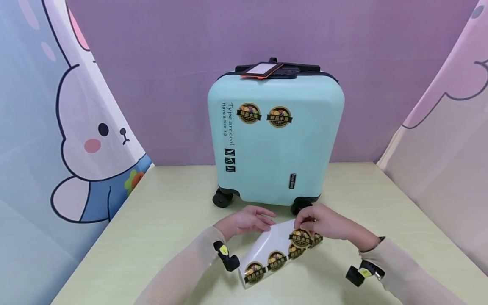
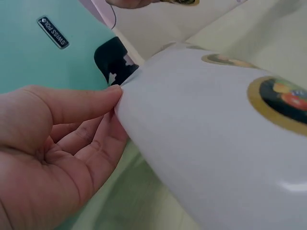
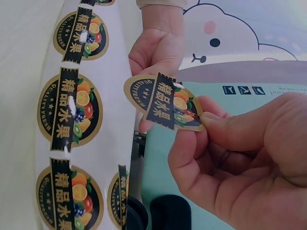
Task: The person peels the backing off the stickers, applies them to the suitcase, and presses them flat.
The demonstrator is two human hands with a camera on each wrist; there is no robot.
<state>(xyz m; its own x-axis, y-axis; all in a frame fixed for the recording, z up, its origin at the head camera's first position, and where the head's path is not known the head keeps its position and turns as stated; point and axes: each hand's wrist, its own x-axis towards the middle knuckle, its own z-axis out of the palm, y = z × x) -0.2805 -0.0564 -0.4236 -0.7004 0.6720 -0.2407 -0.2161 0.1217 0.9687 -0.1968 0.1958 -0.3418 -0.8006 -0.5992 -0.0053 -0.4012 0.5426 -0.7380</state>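
Note:
My left hand (image 1: 248, 220) pinches the edge of a white sticker sheet (image 1: 263, 245) between thumb and fingers, and the sheet bows upward, tilted over the table. In the left wrist view the thumb (image 2: 91, 103) lies on the sheet's edge. A round black-and-gold fruit sticker (image 3: 160, 100) is pinched at its rim by my right hand (image 3: 240, 163), apart from the sheet in the right wrist view. Several like stickers (image 3: 69, 110) line the sheet's near side. Behind both hands stands a mint-green suitcase (image 1: 263, 156), with two matching stickers (image 1: 279, 117) on its upper front.
The suitcase stands upright on black wheels (image 1: 222, 198) on a pale wooden table (image 1: 171, 190). A tag (image 1: 261, 69) lies by its top handle. A purple cloth (image 1: 152, 84) hangs behind, with printed cartoon curtains (image 1: 87, 127) at the sides.

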